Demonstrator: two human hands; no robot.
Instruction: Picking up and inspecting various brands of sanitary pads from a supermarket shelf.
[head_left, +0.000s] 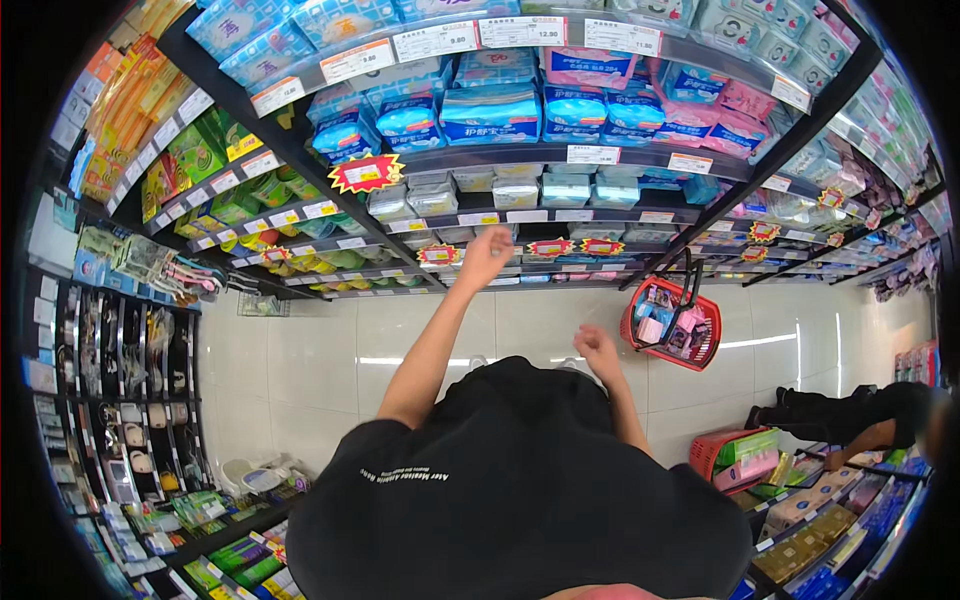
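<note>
My left hand (491, 245) is raised at the edge of a lower shelf, just below a row of wrapped sanitary-pad packs (515, 192); its fingers are curled and I see nothing in them, though their far side is hidden. My right hand (596, 343) hangs over the floor with loosely bent fingers, seemingly holding nothing. To the right of it, a red plastic shopping basket (709, 352) with black handles stands on the tiles, filled with small pink, blue and dark packs. Larger blue packs (491, 114) line the shelf above.
Long shelving (660, 159) with price tags runs in front of me. At the lower right, a person in dark clothes (832, 416) reaches to a shelf beside another red basket (712, 450). Racks of hanging goods (139, 360) stand at the left. Glossy tiled floor (315, 360) lies between.
</note>
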